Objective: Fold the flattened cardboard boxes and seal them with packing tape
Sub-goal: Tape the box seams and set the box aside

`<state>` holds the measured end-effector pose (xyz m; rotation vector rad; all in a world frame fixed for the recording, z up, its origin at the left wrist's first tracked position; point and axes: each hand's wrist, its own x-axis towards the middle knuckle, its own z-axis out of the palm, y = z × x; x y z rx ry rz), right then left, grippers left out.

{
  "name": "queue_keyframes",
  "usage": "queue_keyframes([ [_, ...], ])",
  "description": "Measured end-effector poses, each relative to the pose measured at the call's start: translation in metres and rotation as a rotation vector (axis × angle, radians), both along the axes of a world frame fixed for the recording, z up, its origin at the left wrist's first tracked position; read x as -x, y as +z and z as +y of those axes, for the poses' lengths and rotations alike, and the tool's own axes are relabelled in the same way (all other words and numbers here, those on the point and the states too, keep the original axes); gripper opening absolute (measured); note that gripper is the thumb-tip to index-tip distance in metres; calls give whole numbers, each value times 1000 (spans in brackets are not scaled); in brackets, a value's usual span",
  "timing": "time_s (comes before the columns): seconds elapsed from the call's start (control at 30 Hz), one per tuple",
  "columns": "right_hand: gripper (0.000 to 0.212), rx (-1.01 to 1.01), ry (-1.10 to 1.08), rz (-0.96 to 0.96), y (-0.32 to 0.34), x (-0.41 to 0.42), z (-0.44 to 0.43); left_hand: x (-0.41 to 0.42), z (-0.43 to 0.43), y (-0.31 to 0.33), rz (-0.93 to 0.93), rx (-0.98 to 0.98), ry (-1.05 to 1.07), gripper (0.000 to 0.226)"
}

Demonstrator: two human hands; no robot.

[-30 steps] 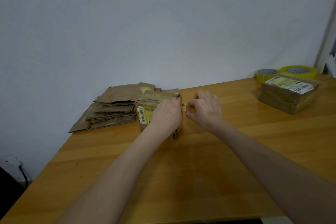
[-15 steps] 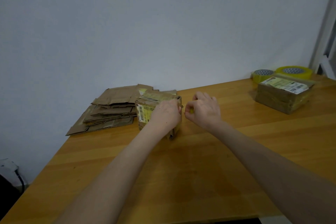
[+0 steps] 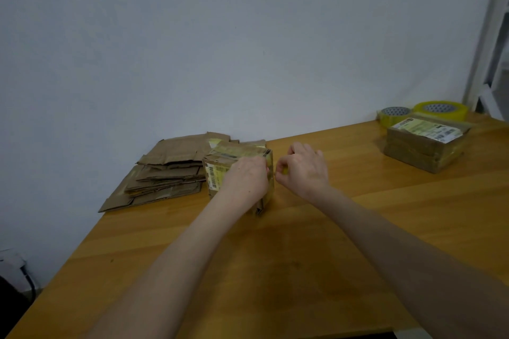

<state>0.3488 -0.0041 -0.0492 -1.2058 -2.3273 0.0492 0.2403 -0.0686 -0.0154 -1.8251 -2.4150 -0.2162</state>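
Note:
A small folded cardboard box [image 3: 220, 170], brown with yellowish tape and a barcode label, stands on the wooden table [image 3: 303, 270]. My left hand [image 3: 246, 180] lies over its near right side and grips it. My right hand [image 3: 304, 170] hovers just right of the box, thumb and forefinger pinched on a small yellowish bit, probably tape, at the box's right edge. A stack of flattened cardboard boxes [image 3: 165, 173] lies behind and left of the box. Two rolls of yellow packing tape [image 3: 440, 110] [image 3: 394, 114] sit at the far right by the wall.
A finished, taped box [image 3: 424, 146] with a label on top rests at the far right in front of the tape rolls. The wall runs along the table's back edge. A cable and a dark object [image 3: 16, 278] show below the table's left corner.
Both hands stay at the box with almost no shift. The view has drifted slightly, so everything sits a little lower and to the left.

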Motion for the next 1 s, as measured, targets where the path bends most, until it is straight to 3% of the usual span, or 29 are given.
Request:
queue_keyframes([
  [0.23, 18, -41, 15, -65, 3, -7, 0, -9, 12, -2, 40, 48, -2, 18],
  [0.4, 17, 47, 5, -31, 0, -12, 3, -9, 11, -7, -46, 62, -9, 24],
  [0.73, 17, 73, 29, 11, -1, -4, 4, 0, -12, -19, -105, -146, -63, 23],
  [1.0, 16, -73, 26, -60, 8, -3, 4, 1, 2, 5, -132, 34, 3, 21],
])
